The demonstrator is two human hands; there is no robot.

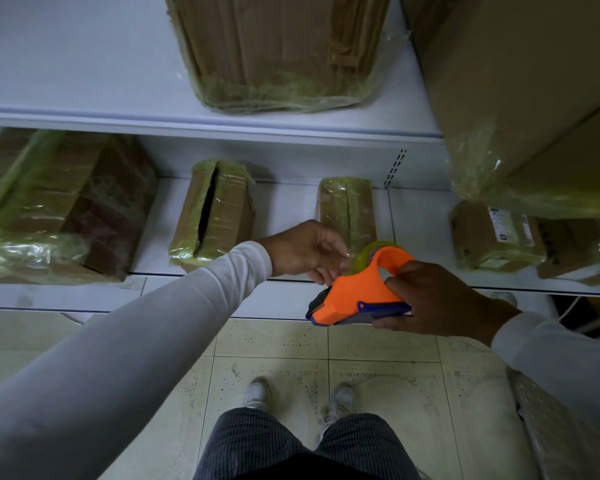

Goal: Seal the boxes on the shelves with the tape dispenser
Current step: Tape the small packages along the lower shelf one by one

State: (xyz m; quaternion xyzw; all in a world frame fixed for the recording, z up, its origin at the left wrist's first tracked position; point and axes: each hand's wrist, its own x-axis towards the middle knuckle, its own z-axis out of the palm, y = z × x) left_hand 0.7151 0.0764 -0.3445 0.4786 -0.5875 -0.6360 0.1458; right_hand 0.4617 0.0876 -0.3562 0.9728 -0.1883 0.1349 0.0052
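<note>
While the right hand (433,299) wraps its fingers round the body of the orange plastic tape dispenser with the purple blade guard (357,292), holding it in the air over the pale floor tiles (274,341), the left hand (305,251) reaches in from the other side with fingertips curled at the roll of clear yellowish tape (378,252); it looks to be pinching the loose end, though the film is too faint to be certain. The step in hand seems to be freeing that end, and it would go best if the left fingers pull a short tab straight off the roll, keeping it flat so it does not fold on itself, while the right grip stays firm and clear of the blade. Just beyond the left hand, on the white metal lower shelf (284,209), stands the small brown cardboard box with an open dark slit along its top (215,209), likely the next to seal. Beyond both hands, partly hidden by them, sits a narrower taped cardboard box (347,206).
</note>
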